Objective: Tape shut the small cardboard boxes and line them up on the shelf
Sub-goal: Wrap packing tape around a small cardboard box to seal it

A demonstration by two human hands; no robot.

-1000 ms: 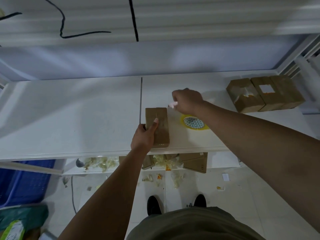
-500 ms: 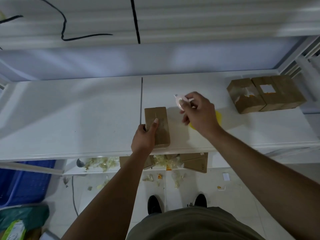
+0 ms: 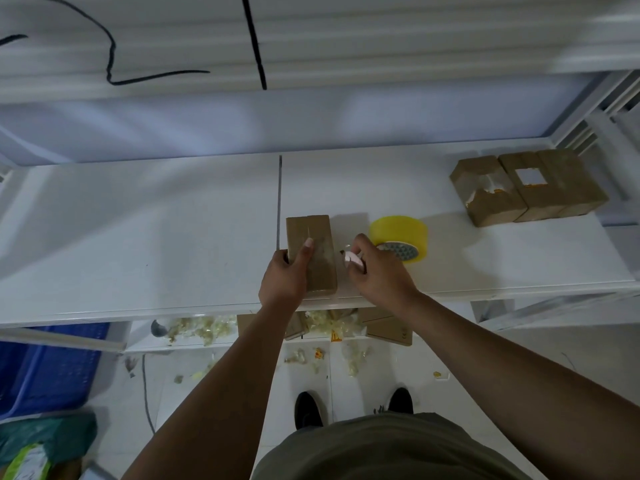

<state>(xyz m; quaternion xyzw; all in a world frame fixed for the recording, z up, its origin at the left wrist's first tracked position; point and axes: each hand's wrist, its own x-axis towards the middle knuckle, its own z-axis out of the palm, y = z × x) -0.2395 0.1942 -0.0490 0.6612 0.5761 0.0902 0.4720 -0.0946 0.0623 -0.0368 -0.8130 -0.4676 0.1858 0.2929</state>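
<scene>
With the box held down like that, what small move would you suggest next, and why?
Probably bring the cutter in the right hand to the box: the left hand pins it on the shelf, and the tape roll lies set aside.

Dim bluish light, soft shadows, wide-angle bending at edges, slight blur

There is a single view, from a camera worn on the person's head, looking steeply forward and down over a white shelf [image 3: 138,237]. It sits close above the shelf's front edge, and below that edge it takes in the floor [image 3: 485,358] and the person's shoes [image 3: 306,408].
</scene>
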